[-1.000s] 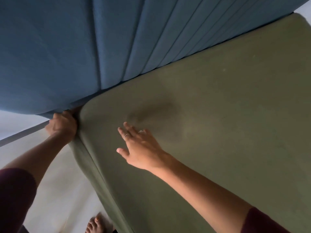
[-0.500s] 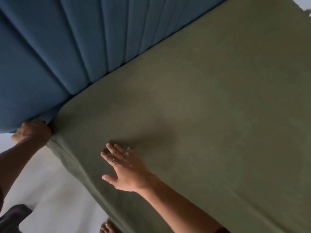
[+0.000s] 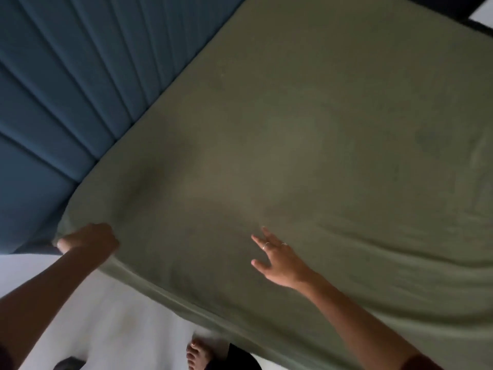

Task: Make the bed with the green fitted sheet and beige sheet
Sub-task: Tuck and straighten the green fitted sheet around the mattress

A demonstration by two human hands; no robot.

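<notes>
The green fitted sheet (image 3: 306, 145) covers the mattress and fills most of the view, with soft wrinkles toward the right. My left hand (image 3: 89, 239) is at the sheet's corner beside the headboard, its fingers curled round the green fabric there. My right hand (image 3: 277, 259) lies flat on top of the sheet with the fingers spread, two of them wearing rings. The beige sheet is not in view.
A blue padded headboard (image 3: 61, 92) with vertical channels runs along the upper left. Pale floor (image 3: 101, 316) shows below the bed's edge, with my bare foot (image 3: 197, 353) on it close to the mattress side.
The view has swung right, showing more of the mattress. My left hand stays at the headboard corner of the sheet; my right hand has slid right across the sheet's top.
</notes>
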